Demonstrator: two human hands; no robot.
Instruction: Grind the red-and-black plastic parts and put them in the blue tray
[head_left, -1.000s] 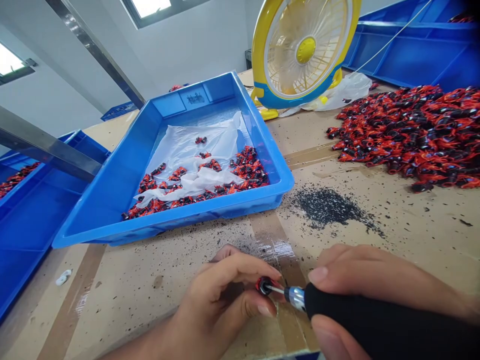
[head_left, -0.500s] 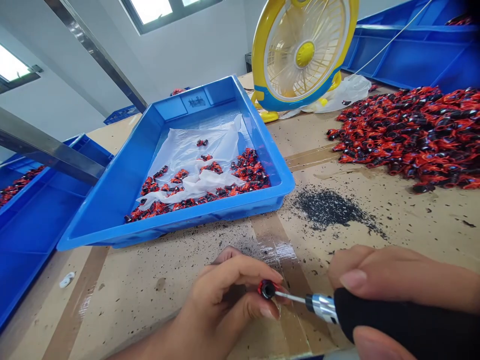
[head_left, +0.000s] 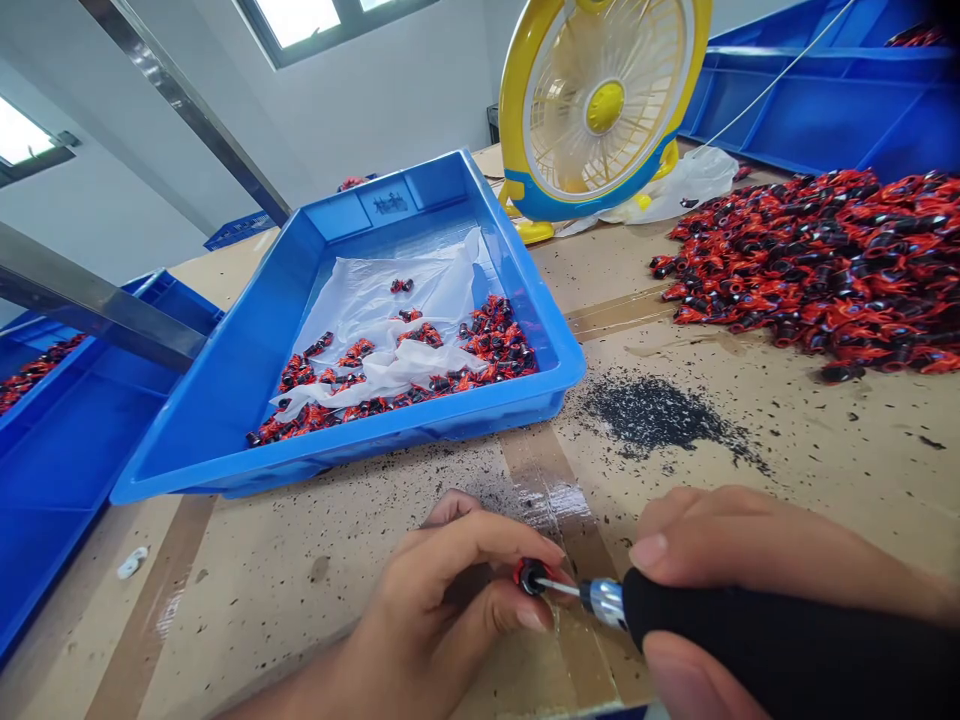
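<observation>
Between the thumb and fingers of my left hand (head_left: 457,590) is a small red-and-black part (head_left: 531,576), its round black opening facing right. My right hand (head_left: 742,570) grips a thick black-handled tool (head_left: 705,625) with a silver collar and a thin metal shaft, like an electric screwdriver. The shaft's tip reaches into or against the part's opening; exactly how deep is hidden. Beyond the hands, a blue tray (head_left: 352,455) holds several similar parts on white plastic sheeting (head_left: 375,290).
A large heap of red-and-black parts (head_left: 825,270) lies at right. Black shavings (head_left: 660,412) are piled before it. A yellow fan (head_left: 604,108) stands behind. More blue bins (head_left: 67,480) are at left and back right. A small white piece (head_left: 133,562) lies at left.
My right hand has moved left with the tool, bringing the shaft's tip from beside the part to its opening. My left hand stays nearly in place, still pinching the part.
</observation>
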